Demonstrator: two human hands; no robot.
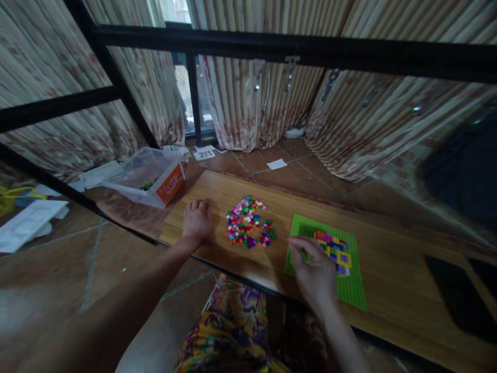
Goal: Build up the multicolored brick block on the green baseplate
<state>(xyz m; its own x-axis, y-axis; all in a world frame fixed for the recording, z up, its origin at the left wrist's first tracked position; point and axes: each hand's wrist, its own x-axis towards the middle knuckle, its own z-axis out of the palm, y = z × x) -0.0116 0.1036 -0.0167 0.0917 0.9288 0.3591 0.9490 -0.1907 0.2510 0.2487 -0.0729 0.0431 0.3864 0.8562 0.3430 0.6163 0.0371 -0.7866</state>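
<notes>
My left hand (198, 219) rests on the wooden board at the left, its fingers curled in with nothing visible in them. Beside it, to the right, lies a loose pile of small colourful bricks (248, 239) in pink, red, green, purple and other colours. My right hand (315, 269) hovers over the left part of a green studded baseplate (355, 290), thumb and forefinger pinched together. Whatever the pinch may hold is too small to make out. A patch of coloured bricks (337, 254) sits on the baseplate, partly hidden by my right hand.
The long wooden board (396, 259) carries dark flat objects (454, 290) at its right end. A clear plastic bin (134, 171) with an orange label stands behind its left end. Black metal bars (248, 44) cross in front of patterned curtains (248, 114). A white paper (277, 164) lies on the tiled floor.
</notes>
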